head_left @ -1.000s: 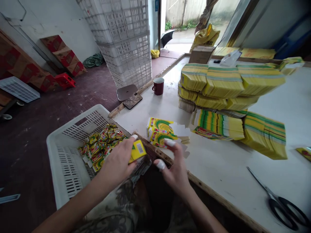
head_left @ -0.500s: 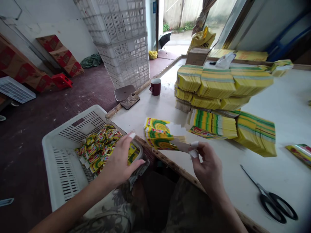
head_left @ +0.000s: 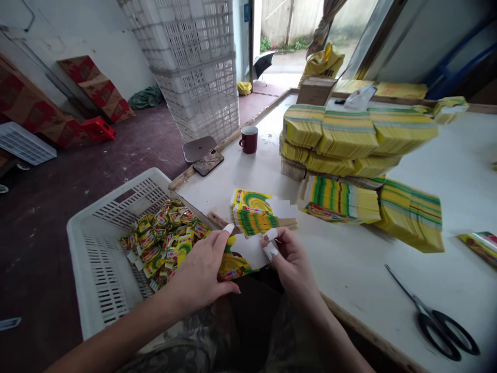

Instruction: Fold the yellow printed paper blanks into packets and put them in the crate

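Note:
Both my hands hold one flat yellow and green carton blank (head_left: 243, 255) over my lap, just in front of the table's edge. My left hand (head_left: 202, 272) grips its left end, fingers closed on it. My right hand (head_left: 289, 264) pinches its right end with taped fingertips. Right behind it on the white table (head_left: 349, 269) lies a small stack of the same flat carton blanks (head_left: 258, 213). To my left stands a white plastic crate (head_left: 104, 259) holding several folded small yellow boxes (head_left: 163, 235).
Big stacks of yellow blanks (head_left: 349, 140) fill the table's middle and back. Black scissors (head_left: 438, 318) lie at the right front. A red mug (head_left: 249, 139) and a phone (head_left: 207, 161) sit at the table's far left edge. Stacked white crates (head_left: 198, 67) stand beyond.
My left hand dropped a folded box into the crate and came back. My right hand drew one blank off the small stack, and both hands now hold it.

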Demonstrator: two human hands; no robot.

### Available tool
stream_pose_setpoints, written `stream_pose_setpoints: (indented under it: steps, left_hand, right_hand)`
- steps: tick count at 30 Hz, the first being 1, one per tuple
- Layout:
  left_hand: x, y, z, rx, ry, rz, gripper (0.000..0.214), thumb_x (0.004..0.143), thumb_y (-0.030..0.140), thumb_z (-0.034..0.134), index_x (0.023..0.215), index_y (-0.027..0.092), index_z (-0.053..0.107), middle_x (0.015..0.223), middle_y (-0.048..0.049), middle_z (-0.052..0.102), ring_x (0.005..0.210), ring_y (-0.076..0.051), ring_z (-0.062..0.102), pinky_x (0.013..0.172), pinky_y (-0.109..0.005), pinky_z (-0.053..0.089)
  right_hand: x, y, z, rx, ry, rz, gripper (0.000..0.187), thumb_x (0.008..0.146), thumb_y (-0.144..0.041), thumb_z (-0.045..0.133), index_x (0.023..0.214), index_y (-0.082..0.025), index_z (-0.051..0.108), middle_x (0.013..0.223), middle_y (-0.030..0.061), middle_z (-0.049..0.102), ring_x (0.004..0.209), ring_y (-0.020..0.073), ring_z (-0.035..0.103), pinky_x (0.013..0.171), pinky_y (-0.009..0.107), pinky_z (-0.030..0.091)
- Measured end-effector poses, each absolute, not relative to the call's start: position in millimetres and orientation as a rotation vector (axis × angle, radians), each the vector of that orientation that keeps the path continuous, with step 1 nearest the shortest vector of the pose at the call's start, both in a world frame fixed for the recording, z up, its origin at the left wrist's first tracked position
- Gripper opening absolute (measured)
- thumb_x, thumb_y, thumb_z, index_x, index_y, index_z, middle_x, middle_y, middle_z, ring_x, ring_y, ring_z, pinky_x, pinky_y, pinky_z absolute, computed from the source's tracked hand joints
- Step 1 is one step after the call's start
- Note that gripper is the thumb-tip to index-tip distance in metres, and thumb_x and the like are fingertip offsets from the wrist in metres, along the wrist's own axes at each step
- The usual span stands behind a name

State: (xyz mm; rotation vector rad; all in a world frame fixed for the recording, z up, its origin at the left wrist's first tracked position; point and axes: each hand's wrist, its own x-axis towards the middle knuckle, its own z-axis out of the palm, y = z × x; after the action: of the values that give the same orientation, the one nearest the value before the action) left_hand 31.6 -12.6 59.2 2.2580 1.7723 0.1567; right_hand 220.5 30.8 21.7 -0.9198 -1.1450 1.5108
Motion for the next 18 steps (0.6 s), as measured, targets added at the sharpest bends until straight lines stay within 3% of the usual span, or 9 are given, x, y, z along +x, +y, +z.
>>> stream_pose_setpoints:
  steps: [3, 7, 11, 18]
  left_hand:
    - [30, -13, 56, 2.263, 1.831, 0.158, 0.084, 0.069, 0.032, 0.074, 0.136, 0.016, 0.026, 0.128, -0.0158, 0.049, 0.117, -0.034, 0.049, 0.098, -0.049, 0.045]
    - [26, -11, 52, 2.266, 1.916, 0.135, 0.076, 0.071, 0.026, 0.066, 0.136, 0.012, 0.030, 0.130, -0.0184, 0.049, 0.119, -0.035, 0.048, 0.100, -0.051, 0.042]
    - [24, -9, 53, 2.305, 1.890, 0.130, 0.073, 0.071, 0.028, 0.062, 0.135, 0.011, 0.032, 0.128, -0.0195, 0.050, 0.117, -0.036, 0.049, 0.096, -0.052, 0.044]
    - [26, -11, 59, 2.422, 1.745, 0.111, 0.061, 0.072, 0.022, 0.060, 0.128, 0.012, 0.039, 0.120, -0.0161, 0.055, 0.111, -0.033, 0.051, 0.096, -0.048, 0.045]
  right_hand:
    - [219, 32, 17, -0.997, -1.320, 1.228, 0.007, 0.088, -0.027, 0.055, 0.090, -0.022, 0.051, 0.081, 0.0011, 0.056, 0.071, 0.0149, 0.055, 0.061, 0.026, 0.047]
    - [219, 24, 24, -0.986, -1.704, 0.471, 0.024, 0.084, -0.013, 0.058, 0.105, -0.023, 0.054, 0.104, 0.0074, 0.056, 0.098, 0.0214, 0.055, 0.083, 0.036, 0.047]
    - [212, 14, 34, -0.917, -2.110, 0.511, 0.030, 0.082, -0.005, 0.054, 0.105, -0.023, 0.055, 0.103, 0.0061, 0.065, 0.098, 0.0243, 0.056, 0.089, 0.042, 0.043]
    - [196, 4, 19, -1.014, -2.236, 0.595, 0.041, 0.076, 0.003, 0.050, 0.110, -0.019, 0.057, 0.101, 0.0096, 0.066, 0.093, 0.0262, 0.056, 0.087, 0.046, 0.044]
